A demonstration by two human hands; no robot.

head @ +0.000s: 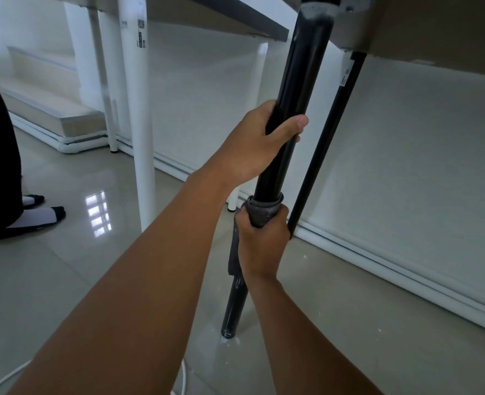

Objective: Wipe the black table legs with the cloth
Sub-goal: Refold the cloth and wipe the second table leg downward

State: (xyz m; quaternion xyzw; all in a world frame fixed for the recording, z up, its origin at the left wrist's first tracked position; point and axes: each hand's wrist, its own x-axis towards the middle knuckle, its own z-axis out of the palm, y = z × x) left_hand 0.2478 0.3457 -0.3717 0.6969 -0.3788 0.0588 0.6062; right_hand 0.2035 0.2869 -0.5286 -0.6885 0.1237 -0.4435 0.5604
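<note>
While both arms reach under the table, the head view shows this:
Near leg: black table leg [304, 95] runs from the tabletop down to the tiled floor [64, 280].
Left hand: left hand [259, 143] clenched around the leg's middle, thumb across the front.
Right hand: right hand [262, 240] lower down, fingers clamped on the grey cloth [264, 213].
Cloth: wrapped around the leg just below the left hand, a tail hanging down.
Far leg: second black leg [326, 138] close to the wall.
Background: white table leg [138, 109]; another person's socked feet [44, 215] at left.
</note>
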